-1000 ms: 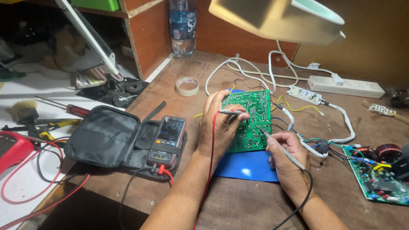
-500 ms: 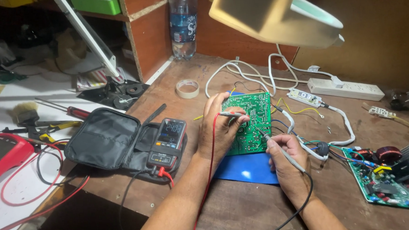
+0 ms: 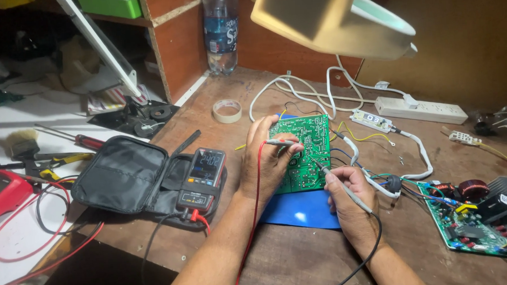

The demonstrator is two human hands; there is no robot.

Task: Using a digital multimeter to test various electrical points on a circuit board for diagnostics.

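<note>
A green circuit board (image 3: 306,151) lies solder side up on a blue mat (image 3: 302,209) in the middle of the wooden bench. My left hand (image 3: 268,159) rests on the board's left edge and holds a red test probe (image 3: 282,142) against it. My right hand (image 3: 350,192) holds a black test probe (image 3: 332,178), its tip touching the board near the right side. Both probe leads run back toward me. A black digital multimeter (image 3: 201,179) with a lit display lies on an open black pouch (image 3: 130,175) to the left.
A second circuit board with heatsink (image 3: 479,218) sits at the right. A lamp head (image 3: 333,19) hangs above. Behind are a white power strip (image 3: 420,109), white cables (image 3: 297,89), a tape roll (image 3: 227,110) and a water bottle (image 3: 221,30). A red meter (image 3: 2,193) and hand tools lie at left.
Both hands stay on the green board with the probes; the probe tips shift only slightly. The view has tilted a little.
</note>
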